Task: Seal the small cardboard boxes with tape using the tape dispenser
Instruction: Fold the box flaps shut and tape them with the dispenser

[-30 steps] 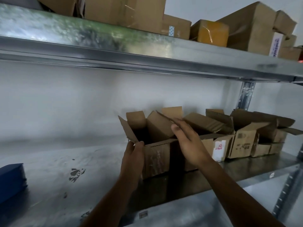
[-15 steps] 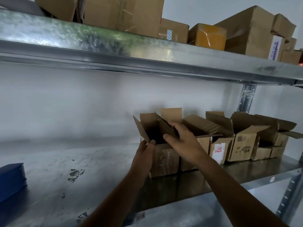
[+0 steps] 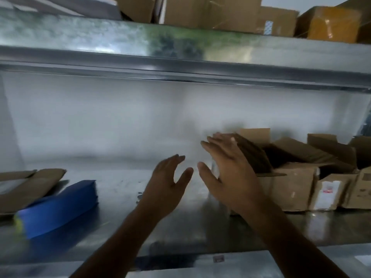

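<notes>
A row of small open cardboard boxes [image 3: 291, 183] stands on the metal shelf [image 3: 180, 233] at the right, flaps up. My right hand [image 3: 226, 169] has straight spread fingers and lies against the left side of the nearest box, hiding that side. My left hand [image 3: 166, 183] hovers open just left of it, above the bare shelf, holding nothing. The frame is blurred by motion. No tape dispenser can be made out.
A blue packet [image 3: 60, 207] lies on the shelf at the left, next to a flattened cardboard piece [image 3: 30, 185]. The upper shelf [image 3: 180, 49] carries several larger boxes [image 3: 210, 11]. A white wall closes the back.
The view has swung left, so the boxes sit further right. Both hands have let go of the nearest box's flaps and now are spread open.
</notes>
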A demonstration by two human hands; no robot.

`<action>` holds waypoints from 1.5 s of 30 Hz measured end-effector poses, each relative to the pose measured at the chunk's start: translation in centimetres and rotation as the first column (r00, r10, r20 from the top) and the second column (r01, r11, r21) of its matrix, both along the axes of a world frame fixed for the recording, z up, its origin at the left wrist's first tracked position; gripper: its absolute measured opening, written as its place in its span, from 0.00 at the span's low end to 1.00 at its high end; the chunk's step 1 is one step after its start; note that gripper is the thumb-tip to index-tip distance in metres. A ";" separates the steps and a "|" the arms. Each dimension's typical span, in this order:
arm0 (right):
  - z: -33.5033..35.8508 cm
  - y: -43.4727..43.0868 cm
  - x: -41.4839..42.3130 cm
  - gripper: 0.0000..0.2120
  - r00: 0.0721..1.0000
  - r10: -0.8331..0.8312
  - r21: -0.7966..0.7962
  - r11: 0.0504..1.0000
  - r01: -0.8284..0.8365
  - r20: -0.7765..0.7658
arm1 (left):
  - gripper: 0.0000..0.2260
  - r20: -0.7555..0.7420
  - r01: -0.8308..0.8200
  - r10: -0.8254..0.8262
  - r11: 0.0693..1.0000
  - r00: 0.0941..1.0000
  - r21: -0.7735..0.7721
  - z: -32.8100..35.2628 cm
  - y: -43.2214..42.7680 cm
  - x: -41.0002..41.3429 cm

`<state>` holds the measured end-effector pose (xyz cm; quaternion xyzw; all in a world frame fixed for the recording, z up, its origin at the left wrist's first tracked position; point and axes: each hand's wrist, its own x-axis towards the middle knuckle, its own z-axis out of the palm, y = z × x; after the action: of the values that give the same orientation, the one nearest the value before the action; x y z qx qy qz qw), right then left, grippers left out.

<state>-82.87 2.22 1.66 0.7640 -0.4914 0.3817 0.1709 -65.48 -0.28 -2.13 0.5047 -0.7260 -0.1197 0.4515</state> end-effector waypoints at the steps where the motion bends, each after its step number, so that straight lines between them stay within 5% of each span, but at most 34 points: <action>1: -0.5 -0.5 1.5 0.29 1.000 0.021 0.011 1.000 -0.021 -0.022 | 0.31 0.083 -0.055 0.057 0.998 0.995 -0.032 0.0 0.2 1.9; 5: -2.6 -1.9 7.5 0.31 0.991 0.137 0.142 0.980 -0.136 0.006 | 0.33 0.250 -0.237 0.262 0.963 0.932 -0.126 -0.5 1.3 9.9; 17: -3.6 0.8 29.4 0.28 0.884 0.442 0.402 0.790 -0.463 0.150 | 0.32 0.249 -0.553 0.555 0.829 0.794 -0.084 -2.7 9.3 35.7; 21: -3.2 1.4 36.6 0.29 0.884 0.447 0.479 0.751 -0.454 0.137 | 0.34 0.196 -0.609 0.585 0.788 0.787 0.090 -3.2 11.0 43.9; 27: -3.8 0.3 45.9 0.31 0.916 0.378 0.550 0.740 -0.387 0.134 | 0.17 0.216 -0.548 0.510 0.815 0.832 0.187 -3.7 10.6 51.8; 33: -5.2 -3.1 51.0 0.36 0.984 0.161 0.669 0.725 -0.166 0.070 | 0.26 0.208 -0.503 0.459 0.786 0.864 0.359 -3.3 5.9 56.1; 37: -6.1 -5.3 52.1 0.31 0.997 0.073 0.720 0.694 -0.032 -0.026 | 0.36 0.293 -0.503 0.412 0.755 0.863 0.420 -4.2 2.5 57.3; 45: -8.5 -8.6 53.7 0.29 0.999 0.038 0.748 0.664 -0.011 -0.019 | 0.32 0.404 -0.548 0.402 0.753 0.822 0.364 -5.7 -0.8 58.7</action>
<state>-29.13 -6.35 -6.87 0.7795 -0.5916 0.1364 -0.1542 -6.82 -1.03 -7.83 0.7791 -0.5811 -0.0916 0.2167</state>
